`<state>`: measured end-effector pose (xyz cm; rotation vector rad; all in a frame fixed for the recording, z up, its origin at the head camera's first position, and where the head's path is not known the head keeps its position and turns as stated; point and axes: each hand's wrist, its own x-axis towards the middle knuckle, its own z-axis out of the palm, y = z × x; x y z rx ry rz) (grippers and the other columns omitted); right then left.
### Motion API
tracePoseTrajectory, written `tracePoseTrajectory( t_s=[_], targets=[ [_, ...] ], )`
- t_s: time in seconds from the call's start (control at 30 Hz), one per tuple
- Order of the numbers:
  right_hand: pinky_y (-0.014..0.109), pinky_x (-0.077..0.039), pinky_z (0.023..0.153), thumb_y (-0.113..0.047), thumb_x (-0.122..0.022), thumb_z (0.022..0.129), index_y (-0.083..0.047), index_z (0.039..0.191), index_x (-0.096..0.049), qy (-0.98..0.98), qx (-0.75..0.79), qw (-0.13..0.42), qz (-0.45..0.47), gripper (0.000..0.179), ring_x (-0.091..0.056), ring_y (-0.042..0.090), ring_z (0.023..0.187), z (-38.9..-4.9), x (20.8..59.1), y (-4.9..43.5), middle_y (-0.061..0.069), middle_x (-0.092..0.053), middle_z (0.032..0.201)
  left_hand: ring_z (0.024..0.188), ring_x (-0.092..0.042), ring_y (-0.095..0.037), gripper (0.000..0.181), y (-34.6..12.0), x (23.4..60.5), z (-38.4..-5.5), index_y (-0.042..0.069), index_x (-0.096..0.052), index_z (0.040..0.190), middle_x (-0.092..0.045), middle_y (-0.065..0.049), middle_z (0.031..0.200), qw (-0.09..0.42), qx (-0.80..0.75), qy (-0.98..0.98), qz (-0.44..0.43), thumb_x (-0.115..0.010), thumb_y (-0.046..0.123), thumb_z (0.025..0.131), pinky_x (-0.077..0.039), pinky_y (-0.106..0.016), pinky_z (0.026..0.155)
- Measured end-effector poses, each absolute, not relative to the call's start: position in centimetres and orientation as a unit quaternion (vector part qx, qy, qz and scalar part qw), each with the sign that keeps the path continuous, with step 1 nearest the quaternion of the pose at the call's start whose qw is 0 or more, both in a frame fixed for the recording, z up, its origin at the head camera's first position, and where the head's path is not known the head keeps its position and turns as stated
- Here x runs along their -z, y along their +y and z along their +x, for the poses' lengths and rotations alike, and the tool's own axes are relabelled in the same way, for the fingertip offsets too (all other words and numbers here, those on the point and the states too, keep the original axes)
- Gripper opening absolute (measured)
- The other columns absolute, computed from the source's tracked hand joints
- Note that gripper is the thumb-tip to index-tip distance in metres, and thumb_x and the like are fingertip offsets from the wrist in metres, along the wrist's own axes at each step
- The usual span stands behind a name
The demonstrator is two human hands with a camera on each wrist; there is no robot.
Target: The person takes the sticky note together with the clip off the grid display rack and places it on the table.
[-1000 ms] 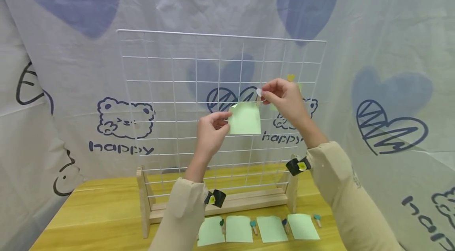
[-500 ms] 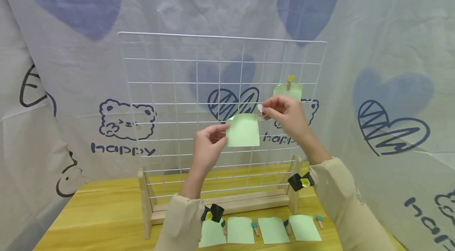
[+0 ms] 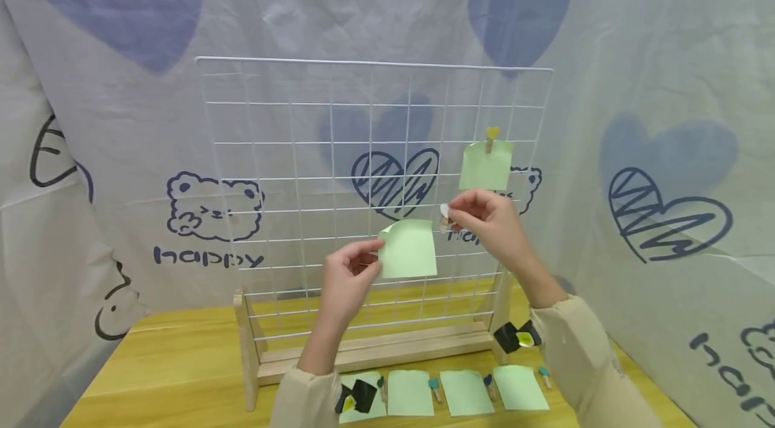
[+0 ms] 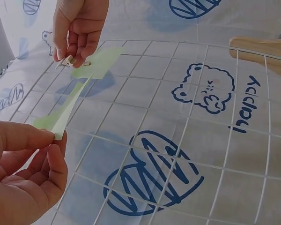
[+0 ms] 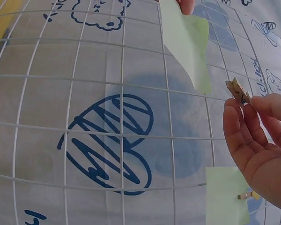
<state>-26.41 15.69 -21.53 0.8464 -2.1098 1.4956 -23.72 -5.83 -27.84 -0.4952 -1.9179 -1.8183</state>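
Note:
In the head view my left hand pinches the left edge of a pale green sticky note in front of the white wire grid. The note's upper left corner curls. To its right, my right hand pinches a small wooden clothespin with a white heart on it. In the right wrist view this clothespin sits between thumb and fingers, apart from the note. Another green note hangs on the grid behind, held by a clothespin with a yellow heart.
The wire grid stands in a wooden base on the yellow wood-grain table. Several green notes lie in a row before it, with heart clothespins beside them. A printed white curtain hangs behind.
Both hands have moved down in front of the grid, carrying the note and the white-heart clothespin. The clothespin, earlier right at the note's upper right corner, is now apart from it.

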Motion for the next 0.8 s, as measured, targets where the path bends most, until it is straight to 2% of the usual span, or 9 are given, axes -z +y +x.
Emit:
tracePoseTrajectory(
  t_s=[0.33,0.57,0.8],
  targets=[
    [0.029,-0.052,0.062,0.003,-0.058,0.083,0.009,0.089,-0.057,-0.749,-0.562,0.19,0.294,0.008,-0.059,0.021,0.066,-25.6,23.7,16.2,0.017,-0.061,0.081,0.075,-0.055,-0.019,0.024,-6.1,29.6,-22.5,-0.007,-0.063,0.099,-0.061,-0.014,0.088,0.218,0.653,-0.705,-0.169,-0.058,-0.01,0.076,-0.046,-0.019,0.063],
    [0.028,-0.052,0.062,0.004,-0.058,0.083,0.01,0.089,-0.057,-0.741,-0.568,0.192,0.301,0.009,-0.059,0.017,0.065,-25.2,25.0,16.3,0.018,-0.061,0.08,0.076,-0.055,-0.019,0.023,-6.2,30.8,-21.8,-0.006,-0.063,0.098,-0.062,-0.013,0.091,0.209,0.657,-0.706,-0.163,-0.058,-0.011,0.076,-0.047,-0.02,0.064],
    [0.027,-0.052,0.062,0.003,-0.058,0.083,0.01,0.088,-0.056,-0.742,-0.582,0.174,0.283,0.009,-0.06,0.017,0.066,-24.8,26.5,16.4,0.013,-0.061,0.08,0.075,-0.055,-0.016,0.023,-6.3,31.8,-21.3,-0.007,-0.063,0.098,-0.062,-0.013,0.09,0.204,0.661,-0.706,-0.155,-0.059,-0.01,0.076,-0.046,-0.02,0.064]
  ],
)
